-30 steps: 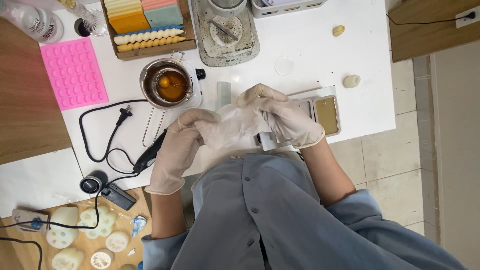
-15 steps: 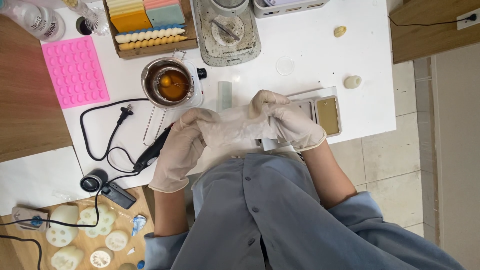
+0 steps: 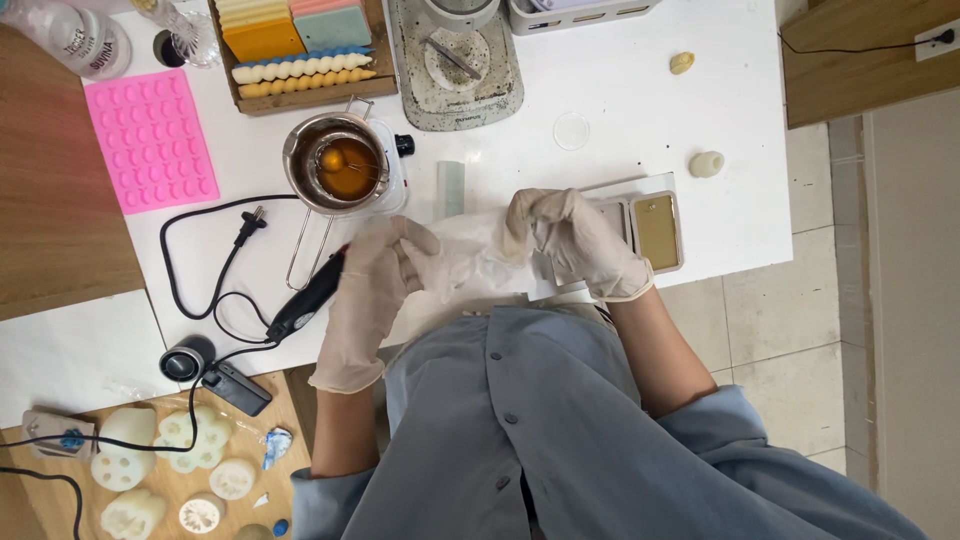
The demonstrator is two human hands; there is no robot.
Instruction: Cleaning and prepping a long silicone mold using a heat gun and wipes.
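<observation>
Near the front edge of the white counter (image 3: 640,110), both gloved hands grip a crumpled sheet of thin translucent white paper (image 3: 470,262). Left hand (image 3: 375,280) has its fingers curled, pinching the sheet's left edge; right hand (image 3: 570,240) has its fingers bunched and pinching the right edge. Just right sits a shallow rectangular tray of tan wax (image 3: 657,232). Farther left stands a round metal melting pot of amber liquid (image 3: 340,165).
</observation>
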